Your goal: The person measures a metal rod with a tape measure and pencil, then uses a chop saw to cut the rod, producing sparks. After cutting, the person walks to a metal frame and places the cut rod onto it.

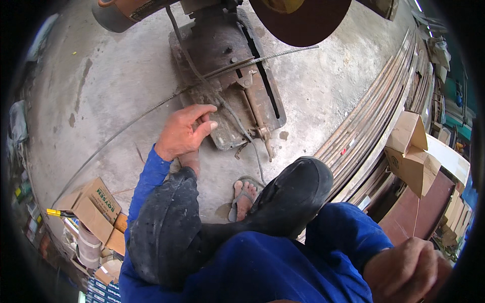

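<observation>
The person squats on the concrete floor (pixel 101 86) in front of a rusty cut-off saw (pixel 232 86) that sits in the upper middle of the frame, its dark round disc (pixel 298 20) raised at the top edge. A long thin ribbed steel rod (pixel 151 108) lies across the saw base, running from the lower left of the frame up to the right, past the slot of the blade. The left hand (pixel 184 132), in the middle of the frame, rests on the floor just beside the corner of the base; its fingers curl half closed and seem to press on the rod or very near it, but I cannot tell if they really grip it. The right hand (pixel 406 270), at the lower right corner, is closed like a fist, and what it holds is not visible. I think the danger is here: the rod looks clamped poorly or not at all, so if the disc comes down it could jump or whip, and the left hand is near. The bare foot in an open sandal (pixel 243 198), in the lower middle, is also close to the base, where sparks and a cut end may fall. The cable (pixel 242 131) crossing the base could catch too
</observation>
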Demonstrator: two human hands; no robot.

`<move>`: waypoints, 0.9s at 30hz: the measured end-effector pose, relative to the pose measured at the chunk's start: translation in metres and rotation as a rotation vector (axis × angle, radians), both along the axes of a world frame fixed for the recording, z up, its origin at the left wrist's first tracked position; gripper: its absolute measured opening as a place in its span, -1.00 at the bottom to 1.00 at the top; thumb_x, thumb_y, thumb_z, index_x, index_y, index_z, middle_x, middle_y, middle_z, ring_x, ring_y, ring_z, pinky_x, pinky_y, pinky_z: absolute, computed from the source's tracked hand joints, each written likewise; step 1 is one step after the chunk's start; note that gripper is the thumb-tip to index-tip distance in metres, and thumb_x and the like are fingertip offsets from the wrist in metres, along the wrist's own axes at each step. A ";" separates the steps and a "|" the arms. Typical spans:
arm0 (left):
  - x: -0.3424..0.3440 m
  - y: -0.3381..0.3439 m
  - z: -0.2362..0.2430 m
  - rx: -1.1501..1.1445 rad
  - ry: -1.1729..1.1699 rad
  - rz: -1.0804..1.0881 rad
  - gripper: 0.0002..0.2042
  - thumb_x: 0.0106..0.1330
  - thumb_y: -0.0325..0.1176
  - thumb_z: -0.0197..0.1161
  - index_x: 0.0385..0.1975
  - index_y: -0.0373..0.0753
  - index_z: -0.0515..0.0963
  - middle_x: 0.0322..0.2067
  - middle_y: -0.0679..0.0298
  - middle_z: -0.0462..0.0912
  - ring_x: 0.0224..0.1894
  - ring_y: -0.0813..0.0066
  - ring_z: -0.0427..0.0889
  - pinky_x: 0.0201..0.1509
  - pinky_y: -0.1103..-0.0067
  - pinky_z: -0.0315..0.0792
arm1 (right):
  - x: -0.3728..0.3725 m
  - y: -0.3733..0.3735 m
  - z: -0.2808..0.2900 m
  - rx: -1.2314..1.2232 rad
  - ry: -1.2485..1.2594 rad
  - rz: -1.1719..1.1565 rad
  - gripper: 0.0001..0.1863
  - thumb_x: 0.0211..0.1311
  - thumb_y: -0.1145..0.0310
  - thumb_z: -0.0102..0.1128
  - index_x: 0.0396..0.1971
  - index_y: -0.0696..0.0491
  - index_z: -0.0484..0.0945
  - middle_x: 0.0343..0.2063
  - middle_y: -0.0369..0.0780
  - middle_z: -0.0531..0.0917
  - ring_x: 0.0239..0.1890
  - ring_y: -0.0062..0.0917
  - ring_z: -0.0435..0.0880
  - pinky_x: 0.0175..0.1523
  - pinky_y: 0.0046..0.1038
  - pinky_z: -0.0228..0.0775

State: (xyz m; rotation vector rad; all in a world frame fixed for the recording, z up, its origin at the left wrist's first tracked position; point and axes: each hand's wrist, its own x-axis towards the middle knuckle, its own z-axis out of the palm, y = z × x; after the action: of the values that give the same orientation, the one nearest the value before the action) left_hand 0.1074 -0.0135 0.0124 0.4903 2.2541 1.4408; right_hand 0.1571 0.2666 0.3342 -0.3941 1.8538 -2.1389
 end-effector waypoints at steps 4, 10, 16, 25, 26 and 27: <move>0.001 -0.003 0.000 -0.033 0.002 -0.006 -0.69 0.17 -0.32 0.30 -0.10 -0.26 0.56 -0.40 0.20 0.60 -0.40 0.36 0.58 -0.31 0.49 0.47 | 0.011 -0.008 -0.027 -0.164 0.230 -0.071 -0.76 0.26 0.32 0.17 -0.07 -0.13 0.62 -0.32 -0.36 0.57 -0.42 -0.57 0.58 -0.36 -0.49 0.34; 0.001 -0.004 -0.002 -0.002 0.050 -0.014 -0.68 0.17 -0.29 0.31 -0.09 -0.26 0.56 -0.40 0.18 0.60 -0.40 0.32 0.58 -0.31 0.49 0.47 | 0.021 -0.008 -0.046 -0.335 0.275 -0.122 -0.77 0.28 0.33 0.17 -0.08 -0.15 0.63 -0.31 -0.35 0.58 -0.40 -0.58 0.60 -0.34 -0.51 0.36; 0.001 -0.003 0.003 -0.049 -0.082 -0.034 -0.67 0.19 -0.30 0.25 -0.06 -0.27 0.54 -0.36 0.16 0.59 -0.31 0.31 0.58 -0.21 0.48 0.45 | 0.016 -0.007 -0.046 -0.403 0.235 -0.125 -0.77 0.26 0.29 0.22 -0.09 -0.18 0.65 -0.32 -0.34 0.60 -0.43 -0.59 0.59 -0.32 -0.50 0.33; -0.003 0.000 0.001 -0.034 -0.055 -0.054 -0.66 0.20 -0.27 0.26 -0.05 -0.25 0.54 -0.36 0.17 0.59 -0.32 0.33 0.57 -0.21 0.49 0.45 | 0.013 -0.011 -0.055 -0.419 0.263 -0.150 -0.76 0.23 0.37 0.22 -0.11 -0.16 0.66 -0.37 -0.32 0.59 -0.44 -0.57 0.57 -0.35 -0.50 0.39; -0.002 0.000 0.000 -0.035 -0.050 -0.053 -0.66 0.21 -0.27 0.27 -0.05 -0.25 0.54 -0.36 0.17 0.59 -0.32 0.34 0.57 -0.21 0.49 0.45 | 0.011 -0.012 -0.058 -0.461 0.284 -0.147 -0.77 0.22 0.38 0.22 -0.12 -0.14 0.66 -0.37 -0.32 0.60 -0.45 -0.57 0.58 -0.37 -0.51 0.38; -0.002 0.000 -0.001 -0.035 -0.046 -0.058 -0.66 0.21 -0.27 0.27 -0.04 -0.25 0.54 -0.37 0.18 0.59 -0.32 0.34 0.57 -0.21 0.49 0.45 | 0.008 -0.014 -0.060 -0.504 0.304 -0.146 -0.77 0.22 0.39 0.22 -0.13 -0.13 0.66 -0.37 -0.32 0.61 -0.46 -0.56 0.58 -0.38 -0.51 0.38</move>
State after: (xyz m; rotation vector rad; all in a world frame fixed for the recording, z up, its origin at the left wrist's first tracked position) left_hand 0.1055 -0.0135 0.0117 0.5018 2.2075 1.3681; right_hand 0.1655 0.2531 0.2739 -0.7466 1.4907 -2.7760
